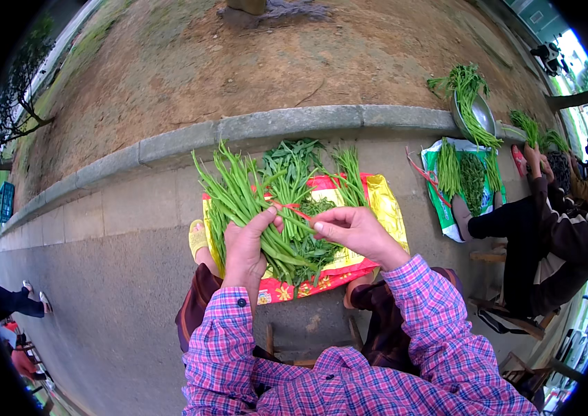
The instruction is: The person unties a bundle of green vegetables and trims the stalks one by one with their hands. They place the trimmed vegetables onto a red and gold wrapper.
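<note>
My left hand [248,241] grips a bunch of long green bean pods [239,195] with the thumb across it. A red tie [290,207] lies against the bunch, running from my left thumb toward my right hand [348,229]. The right thumb and forefinger pinch the end of a single green stem or pod; whether they also hold the tie's end I cannot tell. Below my hands, a red and yellow plastic sack [388,208] lies flat on the pavement, bearing leafy green vegetables [294,156] and another green bundle [350,174].
A stone curb [294,120] runs beyond the sack, with bare soil behind it. At right a seated person [559,249] handles greens beside a green and white sack [450,229] and a metal basin [482,112] with greens. Another person's legs [18,301] show at far left.
</note>
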The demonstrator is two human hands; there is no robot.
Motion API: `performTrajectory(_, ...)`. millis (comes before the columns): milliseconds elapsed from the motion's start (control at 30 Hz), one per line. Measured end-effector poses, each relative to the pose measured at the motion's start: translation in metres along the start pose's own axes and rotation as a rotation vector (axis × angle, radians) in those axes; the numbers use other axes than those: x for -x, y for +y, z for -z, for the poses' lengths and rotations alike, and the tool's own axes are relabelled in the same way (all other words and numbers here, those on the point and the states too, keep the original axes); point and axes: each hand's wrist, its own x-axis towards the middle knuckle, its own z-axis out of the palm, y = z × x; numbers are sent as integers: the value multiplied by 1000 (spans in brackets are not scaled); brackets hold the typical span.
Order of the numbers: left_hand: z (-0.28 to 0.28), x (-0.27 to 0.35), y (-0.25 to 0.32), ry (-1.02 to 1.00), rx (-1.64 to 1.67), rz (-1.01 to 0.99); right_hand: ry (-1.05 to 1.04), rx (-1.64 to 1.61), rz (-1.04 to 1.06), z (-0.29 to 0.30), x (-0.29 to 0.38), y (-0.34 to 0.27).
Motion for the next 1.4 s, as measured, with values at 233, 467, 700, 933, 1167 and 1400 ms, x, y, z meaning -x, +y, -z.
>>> performTrajectory(233, -6, 0, -5, 25, -35, -37, 60, 210, 67, -8, 2, -1)
performTrajectory(467, -10, 5, -5, 26, -120, -106, 230, 499, 217, -15, 2, -3)
performTrajectory(700, -14, 9, -4, 13, -128, -100, 318, 397, 238, -16, -2, 2)
performTrajectory(933, -17, 11, -3, 19, -90, -77, 312, 290, 217, -16, -4, 7)
performTrajectory(1167, -5, 0, -7, 85, -14, -63, 309, 44, 176, -12, -8, 15)
performTrajectory(1400, 11, -9, 14, 88, 96, -55, 236, 416, 340, 1, -3, 9)
